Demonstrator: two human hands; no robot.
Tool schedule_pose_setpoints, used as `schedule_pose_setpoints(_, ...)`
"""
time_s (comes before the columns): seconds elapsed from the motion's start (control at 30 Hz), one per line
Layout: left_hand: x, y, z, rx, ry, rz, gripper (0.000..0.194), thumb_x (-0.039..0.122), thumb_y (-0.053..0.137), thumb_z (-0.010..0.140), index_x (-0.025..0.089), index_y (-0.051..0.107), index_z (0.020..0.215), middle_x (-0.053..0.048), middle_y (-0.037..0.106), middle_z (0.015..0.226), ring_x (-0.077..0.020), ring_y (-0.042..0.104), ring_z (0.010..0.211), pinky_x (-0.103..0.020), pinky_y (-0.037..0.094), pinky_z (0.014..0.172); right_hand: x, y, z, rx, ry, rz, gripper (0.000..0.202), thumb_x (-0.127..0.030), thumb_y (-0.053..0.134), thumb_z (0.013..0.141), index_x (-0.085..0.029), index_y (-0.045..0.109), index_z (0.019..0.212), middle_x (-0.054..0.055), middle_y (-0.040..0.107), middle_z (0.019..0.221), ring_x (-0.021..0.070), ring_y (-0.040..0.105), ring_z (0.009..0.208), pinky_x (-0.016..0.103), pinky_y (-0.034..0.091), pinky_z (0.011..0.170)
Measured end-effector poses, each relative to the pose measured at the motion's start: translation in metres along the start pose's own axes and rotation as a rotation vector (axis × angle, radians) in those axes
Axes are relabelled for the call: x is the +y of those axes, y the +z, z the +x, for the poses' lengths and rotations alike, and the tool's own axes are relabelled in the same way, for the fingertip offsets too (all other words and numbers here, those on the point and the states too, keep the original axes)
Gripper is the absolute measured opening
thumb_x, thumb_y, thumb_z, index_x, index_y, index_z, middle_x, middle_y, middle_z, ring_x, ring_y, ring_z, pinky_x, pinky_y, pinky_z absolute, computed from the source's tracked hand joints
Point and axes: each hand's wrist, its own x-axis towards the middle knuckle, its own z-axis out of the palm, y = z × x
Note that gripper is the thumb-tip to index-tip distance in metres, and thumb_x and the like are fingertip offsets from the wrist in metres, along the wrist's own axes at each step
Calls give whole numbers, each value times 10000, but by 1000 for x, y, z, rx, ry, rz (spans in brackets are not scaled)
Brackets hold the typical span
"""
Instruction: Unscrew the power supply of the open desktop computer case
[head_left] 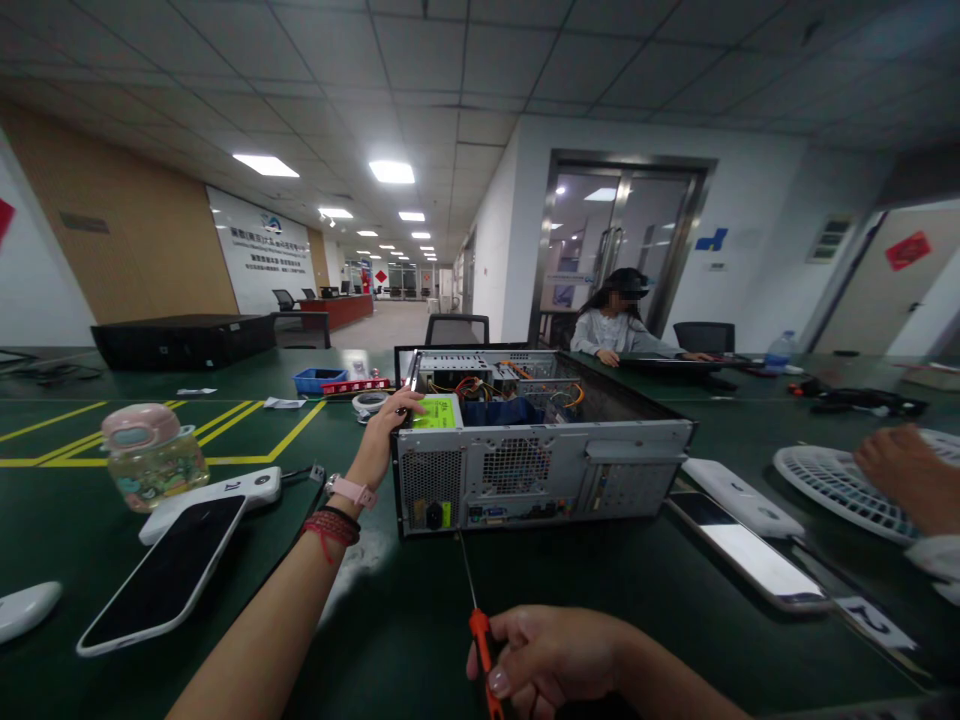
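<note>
Spread over the dark green tabletop (420, 610), marked with yellow lines (296, 430): an open computer case (540, 478) lying midway across; leftward, a pink-lidded cup (156, 458), a dark-screened phone (166, 570) overlapping a numbered device (259, 486), a blue tray (319, 382); rightward, a bright-screened phone (754, 555) beside a white device (739, 497)

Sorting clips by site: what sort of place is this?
Most likely an office, perhaps its lobby. A wall sign with a logo and lettering faces a red desk, and lit ceiling panels run down the hall. An open computer case suggests hardware work.
</note>
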Motion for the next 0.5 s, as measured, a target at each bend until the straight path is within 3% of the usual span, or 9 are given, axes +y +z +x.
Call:
schedule_pose_setpoints(0.1,0,0,0,-3,-2,2,307,314,355,802,175,628,811,-90,643,1167,-285,437,1289,-442,245,1152,-4,3,1,62,26,-78,685,-316,877,355,-121,570,935,19,639,665,106,592,470,193,503,412)
schedule_pose_setpoints(0.27,-1,0,0,-1,9,-14,308,313,365,805,165,634,820,-98,641,1175,-287,439,1291,-439,255,1146,2,11,-3,163,-68,-119,569,-421,837,439,-96,585,833,24,631,695,57,559,464,124,453,396)
schedule_pose_setpoints(0.5,-1,-1,-1,-2,3,5,311,311,357,805,169,633,822,-88,646,1174,-281,450,1282,-431,257,1145,7,13,-8,107,-98,-94,642,-489,800,513,-116,508,946,40,649,718,46,510,411,116,354,363)
